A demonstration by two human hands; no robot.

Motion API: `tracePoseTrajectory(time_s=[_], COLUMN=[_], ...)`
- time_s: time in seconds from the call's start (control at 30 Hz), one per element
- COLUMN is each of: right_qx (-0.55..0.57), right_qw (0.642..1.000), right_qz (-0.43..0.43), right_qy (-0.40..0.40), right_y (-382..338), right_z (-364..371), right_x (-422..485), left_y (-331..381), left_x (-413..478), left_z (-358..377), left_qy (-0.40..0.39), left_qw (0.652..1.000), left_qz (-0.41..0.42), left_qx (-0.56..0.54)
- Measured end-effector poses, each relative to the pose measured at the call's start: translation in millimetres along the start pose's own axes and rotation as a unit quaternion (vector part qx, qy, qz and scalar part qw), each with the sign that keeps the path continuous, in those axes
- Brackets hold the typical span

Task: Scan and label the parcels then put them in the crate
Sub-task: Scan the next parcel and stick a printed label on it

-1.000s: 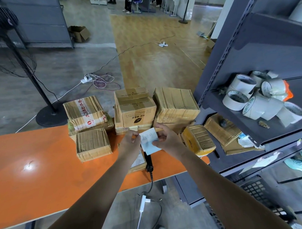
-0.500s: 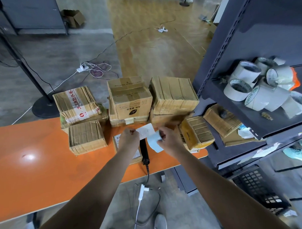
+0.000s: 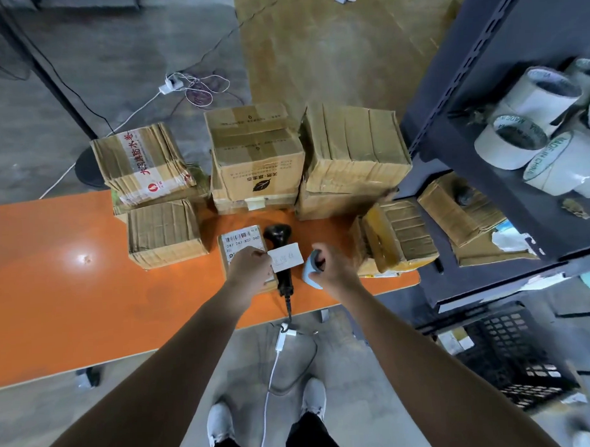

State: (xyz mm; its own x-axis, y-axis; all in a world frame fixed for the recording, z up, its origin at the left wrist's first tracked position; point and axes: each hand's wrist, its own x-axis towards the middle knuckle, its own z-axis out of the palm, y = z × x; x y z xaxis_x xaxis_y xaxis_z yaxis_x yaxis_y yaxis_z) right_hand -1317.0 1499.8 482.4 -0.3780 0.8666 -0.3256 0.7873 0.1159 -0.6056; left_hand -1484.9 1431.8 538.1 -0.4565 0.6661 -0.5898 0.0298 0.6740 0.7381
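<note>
While both hands work over the near edge of the orange table [image 3: 55, 298], surroundings noted first. Far side of table: row of taped cardboard parcels. Red-lettered parcel [image 3: 144, 161] stacked at left, plain brown parcel [image 3: 165, 233] in front of it, printed carton [image 3: 256, 151] centre, big wrinkled parcel [image 3: 352, 144] at right. Yellow-taped parcel [image 3: 397, 236] at table's right end, tilted, just beside R hand. Dark metal shelving [image 3: 449, 84] on right holds tape rolls [image 3: 530, 114] + more cartons. Black plastic crate [image 3: 512, 356] on floor below shelving, well apart from hands.

Barcode scanner [image 3: 278, 237] lies on table btw the hands. Long axis runs far-to-near, head away from person, handle toward them, cable [image 3: 281, 339] dropping off near edge. Its mid-part is hidden under the label.

Small flat parcel [image 3: 240, 240] on table just left of scanner, barcode sticker face up. L hand covers its near part, so long axis can't be told.

L hand [image 3: 250, 268]: fingers curled, pinching a white label [image 3: 286, 257] by its left end. Label approx flat above scanner, long axis left-right, handwriting up. R hand [image 3: 330, 267]: closed round a curled pale-blue backing strip [image 3: 309, 274], apart from label.
</note>
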Motion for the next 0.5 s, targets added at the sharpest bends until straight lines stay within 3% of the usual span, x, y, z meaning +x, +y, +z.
tracePoseTrajectory(time_s=[0.27,0.5], right_qx=[0.067,0.148], right_qw=[0.997,0.988], right_qz=[0.019,-0.002], right_qy=[0.017,-0.041], right_y=[-12,-45], right_z=[-3,14], right_x=[1,-5], left_y=[-10,-23], left_x=[-3,-9], left_z=[-27,-45], left_qy=[0.013,0.007], left_qw=[1.000,0.999], left_qz=[0.002,0.007], left_qx=[0.000,-0.036])
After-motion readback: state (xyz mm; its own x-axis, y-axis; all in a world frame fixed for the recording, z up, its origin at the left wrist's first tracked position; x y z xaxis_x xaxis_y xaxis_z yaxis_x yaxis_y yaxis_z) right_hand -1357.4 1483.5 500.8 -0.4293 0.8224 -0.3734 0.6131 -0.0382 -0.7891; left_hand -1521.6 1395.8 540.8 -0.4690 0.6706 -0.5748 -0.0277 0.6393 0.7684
